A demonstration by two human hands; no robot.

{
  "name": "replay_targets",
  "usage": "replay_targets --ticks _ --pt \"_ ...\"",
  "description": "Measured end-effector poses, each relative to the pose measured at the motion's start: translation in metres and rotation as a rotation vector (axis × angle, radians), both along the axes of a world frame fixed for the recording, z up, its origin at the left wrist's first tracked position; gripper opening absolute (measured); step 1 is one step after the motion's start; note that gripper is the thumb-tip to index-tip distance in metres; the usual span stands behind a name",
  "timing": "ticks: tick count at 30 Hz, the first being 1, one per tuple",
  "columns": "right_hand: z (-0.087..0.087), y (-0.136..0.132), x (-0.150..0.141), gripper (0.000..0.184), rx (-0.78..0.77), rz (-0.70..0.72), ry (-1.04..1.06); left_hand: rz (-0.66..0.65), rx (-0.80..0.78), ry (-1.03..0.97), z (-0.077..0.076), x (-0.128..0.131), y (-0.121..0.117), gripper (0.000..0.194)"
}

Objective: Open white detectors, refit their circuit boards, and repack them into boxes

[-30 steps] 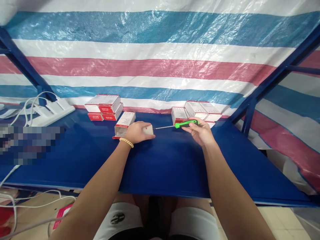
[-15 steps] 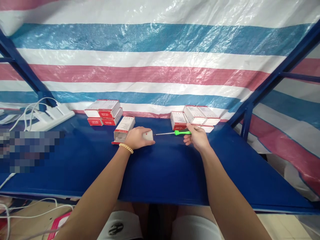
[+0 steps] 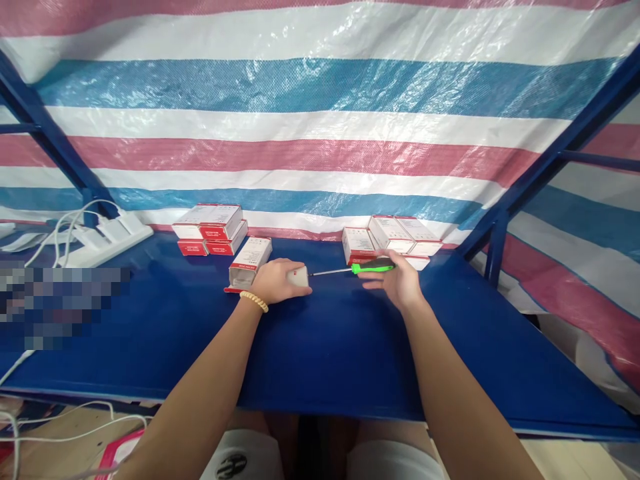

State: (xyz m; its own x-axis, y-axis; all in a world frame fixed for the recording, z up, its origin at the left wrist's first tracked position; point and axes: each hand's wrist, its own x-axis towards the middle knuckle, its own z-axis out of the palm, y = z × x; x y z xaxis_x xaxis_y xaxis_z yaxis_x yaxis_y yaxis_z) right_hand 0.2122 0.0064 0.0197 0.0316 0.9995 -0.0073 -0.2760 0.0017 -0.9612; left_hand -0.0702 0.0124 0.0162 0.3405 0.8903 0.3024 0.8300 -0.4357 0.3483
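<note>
Between the thumb and fingers of my left hand (image 3: 276, 281) is a small white device (image 3: 299, 276) with a tiny red mark. My right hand (image 3: 401, 280) is closed around the green and black handle of a screwdriver (image 3: 374, 266). The screwdriver lies nearly level, its shaft pointing left, and its tip meets the right end of the device. Just behind my left hand, an open red and white box (image 3: 251, 255) lies on the blue table (image 3: 330, 347), its flap folded down toward me.
Stacked red and white boxes (image 3: 209, 228) stand at the back left, and more boxes (image 3: 395, 235) at the back right. A white power strip (image 3: 113, 241) with plugs and cables lies far left. Blue frame posts (image 3: 520, 180) and a striped tarp (image 3: 310, 153) border the table.
My right fingers have loosened and shifted on the screwdriver, so more of its handle, now with black showing, is visible. The device stays in my left hand. The view has tilted up slightly.
</note>
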Motion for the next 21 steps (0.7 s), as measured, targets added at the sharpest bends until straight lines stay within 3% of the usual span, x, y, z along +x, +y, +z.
replay_targets --ticks 2,5,7,11,15,18,21 --pt "-0.0017 0.0027 0.0012 0.047 -0.108 -0.108 -0.156 0.002 -0.004 0.003 0.0001 -0.0002 -0.0001 0.061" --pt "-0.0032 0.0043 0.0029 0.042 -0.097 -0.122 -0.228 0.015 -0.005 0.001 0.0002 -0.0007 0.0 0.062" --pt "-0.0032 0.0037 0.0041 0.036 -0.039 -0.072 -0.143 0.02 -0.005 -0.007 0.0009 -0.001 -0.0003 0.061" --pt "-0.0033 0.0009 0.0043 0.041 0.16 0.019 0.09 0.013 -0.008 -0.014 0.0037 -0.0005 -0.0022 0.061" --pt "-0.005 -0.0008 0.0024 0.041 0.254 0.133 0.168 0.004 -0.022 -0.018 0.0044 0.0013 -0.0038 0.06" --pt "-0.0073 -0.0001 0.0017 0.043 0.178 0.132 0.126 0.001 -0.024 -0.02 0.0031 0.002 -0.0037 0.061" --pt "-0.0106 0.0027 0.0008 0.034 0.044 -0.045 -0.06 0.004 -0.026 -0.012 0.0019 0.0018 -0.0032 0.062"
